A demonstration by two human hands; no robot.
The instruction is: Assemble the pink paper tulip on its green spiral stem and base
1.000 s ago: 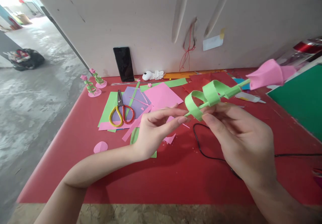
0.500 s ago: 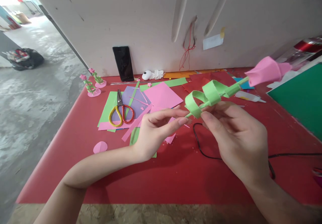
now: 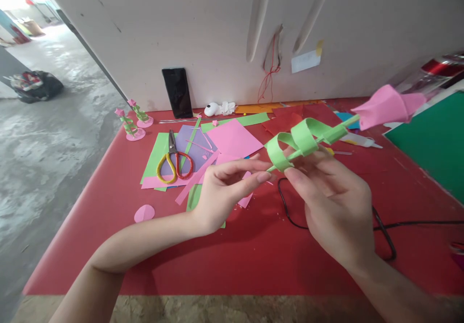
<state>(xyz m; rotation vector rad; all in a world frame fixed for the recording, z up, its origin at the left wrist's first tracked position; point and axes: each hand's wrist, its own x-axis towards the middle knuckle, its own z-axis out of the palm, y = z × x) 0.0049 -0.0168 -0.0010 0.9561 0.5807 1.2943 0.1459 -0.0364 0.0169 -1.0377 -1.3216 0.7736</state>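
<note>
A paper flower (image 3: 384, 108) with a pink bloom and a thin green stem is held up at a slant over the table, bloom toward the upper right. A green paper strip (image 3: 301, 137) coils loosely around its stem. My left hand (image 3: 226, 192) pinches the stem's lower tip between thumb and forefinger. Close beside it, my right hand (image 3: 335, 202) grips the lower coil of the strip and the stem with thumb and fingers; its fingers are partly hidden behind the strip. A pink paper disc (image 3: 144, 213) lies to the left of my left forearm.
Scissors (image 3: 175, 166) rest on green, purple and pink paper sheets (image 3: 235, 139). Two small paper flowers (image 3: 135, 133) on pink bases stand at the back left. A black phone (image 3: 177, 93) leans on the wall. A glue bottle (image 3: 360, 140) and black cable (image 3: 416, 223) lie to the right.
My right hand has shifted slightly left along the stem, toward the left hand. The bloom has tipped a little to the right and down. My left hand stays nearly still.
</note>
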